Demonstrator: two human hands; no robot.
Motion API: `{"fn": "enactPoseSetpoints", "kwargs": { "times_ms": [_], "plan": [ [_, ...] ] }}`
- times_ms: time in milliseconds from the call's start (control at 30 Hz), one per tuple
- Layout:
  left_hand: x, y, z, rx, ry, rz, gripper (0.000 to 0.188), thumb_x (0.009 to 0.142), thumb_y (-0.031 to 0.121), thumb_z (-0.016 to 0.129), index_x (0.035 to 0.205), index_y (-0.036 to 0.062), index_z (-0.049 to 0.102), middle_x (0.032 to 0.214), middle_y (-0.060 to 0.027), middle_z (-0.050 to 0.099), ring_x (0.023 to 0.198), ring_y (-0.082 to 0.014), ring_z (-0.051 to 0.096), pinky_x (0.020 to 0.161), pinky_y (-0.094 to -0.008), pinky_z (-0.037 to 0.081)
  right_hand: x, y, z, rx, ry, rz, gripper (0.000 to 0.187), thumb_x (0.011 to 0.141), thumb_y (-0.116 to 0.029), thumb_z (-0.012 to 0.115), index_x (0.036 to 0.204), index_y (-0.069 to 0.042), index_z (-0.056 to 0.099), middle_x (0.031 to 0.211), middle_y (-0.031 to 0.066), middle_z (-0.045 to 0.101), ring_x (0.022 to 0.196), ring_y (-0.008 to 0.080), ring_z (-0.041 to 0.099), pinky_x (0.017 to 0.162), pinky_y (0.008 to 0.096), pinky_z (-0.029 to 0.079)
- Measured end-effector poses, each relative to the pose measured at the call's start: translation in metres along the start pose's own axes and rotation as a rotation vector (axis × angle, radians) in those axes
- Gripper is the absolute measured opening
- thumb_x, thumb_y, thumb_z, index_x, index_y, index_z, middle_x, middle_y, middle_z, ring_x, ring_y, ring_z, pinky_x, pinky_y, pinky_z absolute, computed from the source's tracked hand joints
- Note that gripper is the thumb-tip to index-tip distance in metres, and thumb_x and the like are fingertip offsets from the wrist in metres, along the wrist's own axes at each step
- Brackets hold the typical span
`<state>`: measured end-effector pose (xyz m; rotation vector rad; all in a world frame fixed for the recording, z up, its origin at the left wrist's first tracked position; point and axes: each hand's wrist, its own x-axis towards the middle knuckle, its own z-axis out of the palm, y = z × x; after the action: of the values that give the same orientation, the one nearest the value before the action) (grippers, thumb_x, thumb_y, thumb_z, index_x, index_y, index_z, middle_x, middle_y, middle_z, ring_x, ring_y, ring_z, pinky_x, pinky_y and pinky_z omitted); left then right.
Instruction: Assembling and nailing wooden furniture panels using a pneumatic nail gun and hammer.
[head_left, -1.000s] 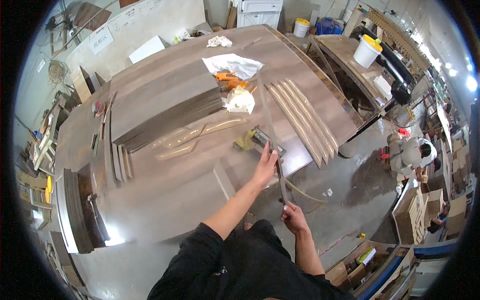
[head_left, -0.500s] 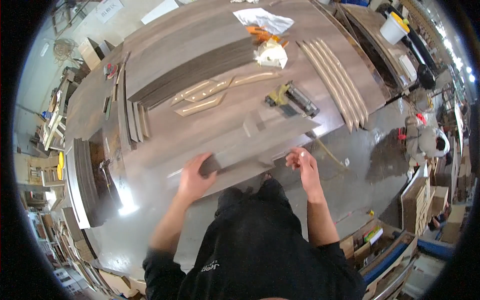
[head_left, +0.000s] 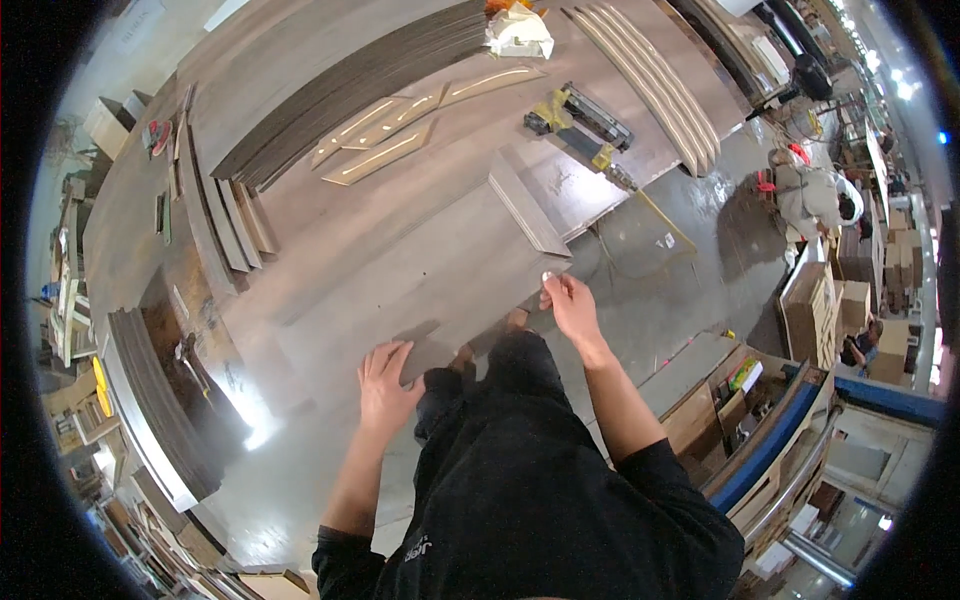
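Grey-brown panel (head_left: 430, 250) is lying flat near the front of the tabletop (head_left: 290, 240), right in front of the person, with a slim strip with slanted ends (head_left: 526, 208) sitting along its right end. The left hand (head_left: 388, 380) is hovering around the near edge, empty, fingers loosely spread; can't tell if it's actually touching. The right hand (head_left: 568, 302) is curling its fingers in by the near right corner, and I honestly can't tell if it's pinching anything.

To me this is looking like the positioning step. I'd say the next move is calling for careful edge alignment, with fingertips staying out from between the pieces.

Further out, a yellow-and-black nail gun (head_left: 590, 125) is lying just past the strip, its hose (head_left: 672, 222) trailing off the edge. Beyond it, 4 long strips (head_left: 650, 90) are showing wavy glue lines, and some short glued pieces (head_left: 380, 158) are lying in front of the big panel stack (head_left: 350, 95). A hammer (head_left: 192, 368) is resting over on the left, and a co-worker (head_left: 808, 198) is crouching off to the right.
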<state>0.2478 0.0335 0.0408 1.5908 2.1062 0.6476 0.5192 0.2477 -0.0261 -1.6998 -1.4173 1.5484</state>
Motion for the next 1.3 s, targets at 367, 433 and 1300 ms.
{"fn": "enactPoseSetpoints", "kwargs": {
  "times_ms": [367,433,1300],
  "plan": [
    [0.012,-0.007,0.009,0.115,-0.049,0.027,0.06,0.072,0.016,0.082,0.129,0.0107,0.065,0.119,-0.008,0.054,0.116,-0.0308,0.051,0.104,-0.0467,0.038,0.009,-0.019,-0.005,-0.273,0.033,-0.001,0.048,0.098,-0.043,0.058,0.101,0.004,0.069,0.078,0.0146,0.071,0.074,0.0276,0.07,0.072,0.0384,0.053],
    [0.012,-0.007,0.009,0.134,-0.049,0.025,0.061,0.072,0.016,0.083,0.13,0.0107,0.065,0.119,-0.0078,0.054,0.116,-0.0309,0.051,0.104,-0.0469,0.039,0.013,-0.018,-0.006,-0.338,0.027,-0.011,0.049,0.098,-0.044,0.057,0.101,0.003,0.069,0.079,0.0153,0.071,0.077,0.0308,0.07,0.075,0.04,0.053],
    [-0.063,-0.096,-0.038,-0.074,0.375,-0.737,0.051,0.092,0.026,0.07,0.135,0.0007,0.061,0.13,-0.0221,0.055,0.12,-0.0367,0.054,0.102,-0.0438,0.045,0.048,-0.064,-0.059,-0.819,-0.275,-0.684,0.051,0.082,-0.01,0.077,0.132,-0.017,0.065,0.127,0.0119,0.064,0.116,0.0339,0.062,0.097,0.0419,0.053]
  ]
}}
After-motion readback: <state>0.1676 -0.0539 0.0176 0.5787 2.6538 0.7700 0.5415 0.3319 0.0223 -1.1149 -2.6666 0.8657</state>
